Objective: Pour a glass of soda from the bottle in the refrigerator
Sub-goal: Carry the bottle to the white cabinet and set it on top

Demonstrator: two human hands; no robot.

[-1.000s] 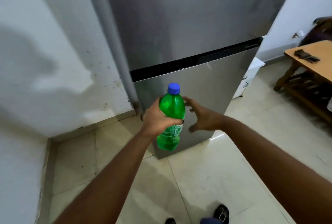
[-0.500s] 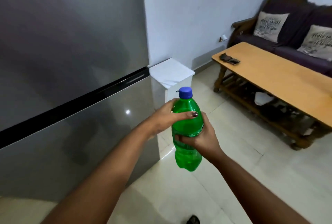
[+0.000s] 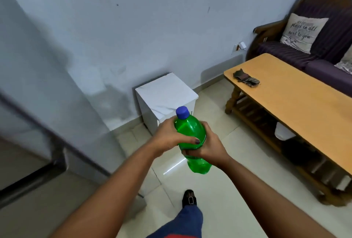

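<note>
A green soda bottle (image 3: 190, 133) with a blue cap (image 3: 182, 112) is held upright, tilted slightly left, in front of me above the tiled floor. My left hand (image 3: 169, 138) wraps its upper body from the left, thumb across the front. My right hand (image 3: 209, 146) grips its middle from the right and below. The cap is on. The steel refrigerator (image 3: 28, 123) stands shut at the left edge. No glass is in view.
A white box-like cabinet (image 3: 165, 92) stands by the wall behind the bottle. A wooden coffee table (image 3: 297, 104) with a dark cloth (image 3: 245, 78) is at right, a purple sofa (image 3: 314, 47) behind it. My foot (image 3: 189, 198) is on the tiled floor.
My view has swung right, away from the refrigerator toward the table. My right hand came off the refrigerator door and joined the left on the bottle; both now carry it.
</note>
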